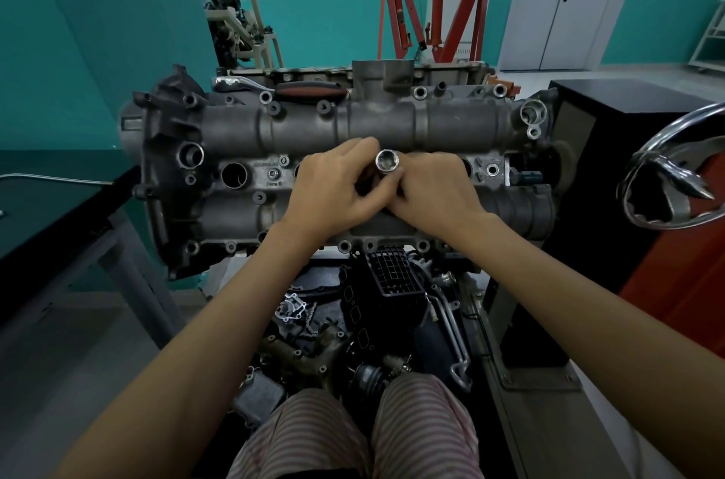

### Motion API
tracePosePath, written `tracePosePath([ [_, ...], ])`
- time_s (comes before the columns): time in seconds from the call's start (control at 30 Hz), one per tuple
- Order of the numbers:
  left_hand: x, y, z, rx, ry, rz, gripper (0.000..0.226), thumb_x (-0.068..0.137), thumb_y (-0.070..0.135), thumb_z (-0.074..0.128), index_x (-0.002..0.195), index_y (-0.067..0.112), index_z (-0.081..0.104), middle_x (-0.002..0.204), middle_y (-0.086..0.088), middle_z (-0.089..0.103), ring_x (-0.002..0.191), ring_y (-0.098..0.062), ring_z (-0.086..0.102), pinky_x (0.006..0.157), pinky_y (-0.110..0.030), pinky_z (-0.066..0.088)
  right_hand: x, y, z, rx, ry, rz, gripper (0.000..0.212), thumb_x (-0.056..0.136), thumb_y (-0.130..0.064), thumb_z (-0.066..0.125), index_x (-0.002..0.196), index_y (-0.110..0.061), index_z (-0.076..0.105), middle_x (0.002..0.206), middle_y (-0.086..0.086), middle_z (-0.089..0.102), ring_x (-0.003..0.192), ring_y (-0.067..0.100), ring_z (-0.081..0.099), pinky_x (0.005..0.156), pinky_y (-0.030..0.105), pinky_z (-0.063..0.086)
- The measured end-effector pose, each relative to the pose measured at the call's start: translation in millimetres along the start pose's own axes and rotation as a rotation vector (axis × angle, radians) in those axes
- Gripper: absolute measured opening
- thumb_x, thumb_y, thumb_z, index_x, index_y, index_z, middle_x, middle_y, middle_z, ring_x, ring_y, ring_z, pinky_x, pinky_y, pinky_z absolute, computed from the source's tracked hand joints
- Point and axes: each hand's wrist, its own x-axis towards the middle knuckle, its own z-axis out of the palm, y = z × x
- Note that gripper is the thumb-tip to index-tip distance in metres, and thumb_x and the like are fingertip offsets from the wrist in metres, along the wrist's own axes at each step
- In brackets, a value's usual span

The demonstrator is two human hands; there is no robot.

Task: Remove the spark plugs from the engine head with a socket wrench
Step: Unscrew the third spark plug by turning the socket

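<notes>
The grey engine head [243,129] lies across the middle of the view with round spark plug wells along its centre; one open well [234,175] shows at the left. Over the middle wells, my left hand [337,188] and my right hand [431,188] meet and together grip a chrome socket [387,161], whose open end faces up toward me. What the socket's lower end sits on is hidden by my fingers. A ratchet wrench [251,83] with a dark red handle [310,89] rests on the far edge of the head.
A dark table [47,212] stands at the left, a black and orange cabinet [612,180] at the right with a chrome bowl-like part [674,184]. Loose engine parts [353,321] lie below the head. A red engine hoist [439,0] stands behind.
</notes>
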Motion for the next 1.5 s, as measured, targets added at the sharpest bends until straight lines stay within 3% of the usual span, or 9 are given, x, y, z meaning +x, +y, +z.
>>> tracePosePath([
  [0.23, -1.1, -2.4, 0.3, 0.07, -0.034, -0.002, 0.046, 0.088, 0.037, 0.048, 0.067, 0.0, 0.065, 0.056, -0.01, 0.062, 0.049, -0.028, 0.058, 0.043, -0.04, 0.044, 0.4, -1.8, -1.7, 0.013, -0.011, 0.09, 0.033, 0.082, -0.043, 0.053, 0.077, -0.011, 0.059, 0.071, 0.009, 0.066, 0.066, 0.03, 0.062, 0.052, 0.028, 0.026],
  [0.3, -0.7, -3.7, 0.1, 0.052, -0.028, -0.01, 0.048, 0.088, 0.04, 0.05, 0.063, 0.001, 0.063, 0.052, -0.008, 0.06, 0.047, -0.026, 0.056, 0.043, -0.038, 0.043, 0.2, -1.6, -1.6, 0.054, 0.016, 0.097, 0.034, 0.082, -0.039, 0.053, 0.07, -0.009, 0.062, 0.065, 0.013, 0.065, 0.063, 0.034, 0.061, 0.053, 0.028, 0.026],
  [0.43, 0.1, 0.8, -0.3, 0.016, -0.007, -0.03, 0.036, 0.084, 0.037, 0.052, 0.066, 0.006, 0.048, 0.057, -0.002, 0.052, 0.049, -0.023, 0.049, 0.044, -0.032, 0.039, -0.3, -1.0, -0.4, -0.003, -0.027, 0.027, 0.028, 0.088, -0.033, 0.049, 0.085, -0.007, 0.059, 0.078, 0.011, 0.066, 0.071, 0.033, 0.06, 0.056, 0.031, 0.024],
  [0.57, -0.4, 2.3, 0.2, 0.046, -0.005, -0.003, 0.025, 0.083, 0.028, 0.051, 0.073, 0.006, 0.056, 0.065, -0.004, 0.059, 0.053, -0.027, 0.056, 0.045, -0.029, 0.041, 0.0, -2.2, -2.6, 0.026, 0.006, 0.049, 0.033, 0.082, -0.036, 0.049, 0.094, -0.007, 0.055, 0.081, 0.006, 0.067, 0.069, 0.029, 0.063, 0.052, 0.029, 0.03],
  [0.7, -0.9, -2.6, 0.9, 0.044, -0.011, -0.043, 0.041, 0.087, 0.038, 0.052, 0.071, 0.005, 0.071, 0.056, -0.008, 0.063, 0.051, -0.027, 0.06, 0.045, -0.034, 0.044, 0.0, -0.3, 0.2, -0.045, -0.014, 0.077, 0.041, 0.085, -0.05, 0.046, 0.093, -0.015, 0.065, 0.08, 0.008, 0.068, 0.075, 0.027, 0.063, 0.055, 0.029, 0.028],
  [0.9, 0.0, 2.0, -1.9, 0.008, -0.021, -0.042, 0.037, 0.084, 0.036, 0.05, 0.068, 0.003, 0.049, 0.058, -0.004, 0.053, 0.051, -0.024, 0.05, 0.045, -0.034, 0.039, -0.9, -1.2, -2.3, 0.04, -0.016, 0.026, 0.028, 0.085, -0.033, 0.051, 0.085, -0.005, 0.057, 0.079, 0.012, 0.066, 0.069, 0.034, 0.061, 0.055, 0.03, 0.027],
  [1.13, -0.2, -0.5, 0.5, 0.047, 0.014, -0.022, 0.033, 0.085, 0.031, 0.057, 0.067, 0.004, 0.063, 0.058, -0.008, 0.062, 0.05, -0.026, 0.058, 0.047, -0.025, 0.037, -0.1, -1.4, -1.6, -0.013, 0.001, 0.071, 0.043, 0.084, -0.05, 0.045, 0.091, -0.012, 0.062, 0.079, 0.008, 0.068, 0.073, 0.027, 0.063, 0.054, 0.029, 0.029],
  [1.3, -0.3, 0.9, -0.7, 0.018, -0.009, -0.043, 0.037, 0.085, 0.036, 0.053, 0.065, 0.005, 0.052, 0.059, -0.004, 0.054, 0.052, -0.025, 0.051, 0.046, -0.031, 0.038, -0.6, 0.8, 1.5, -0.038, -0.024, 0.01, 0.033, 0.09, -0.038, 0.045, 0.092, -0.009, 0.06, 0.084, 0.011, 0.067, 0.077, 0.032, 0.061, 0.06, 0.032, 0.026],
  [1.5, -0.6, 2.5, 0.7, 0.052, -0.021, -0.023, 0.028, 0.086, 0.03, 0.05, 0.07, 0.007, 0.052, 0.064, -0.005, 0.057, 0.052, -0.025, 0.053, 0.045, -0.03, 0.039, -1.2, -4.2, -5.4, 0.097, 0.042, 0.036, 0.031, 0.08, -0.035, 0.056, 0.085, -0.005, 0.051, 0.073, 0.009, 0.065, 0.06, 0.031, 0.061, 0.051, 0.026, 0.027],
])
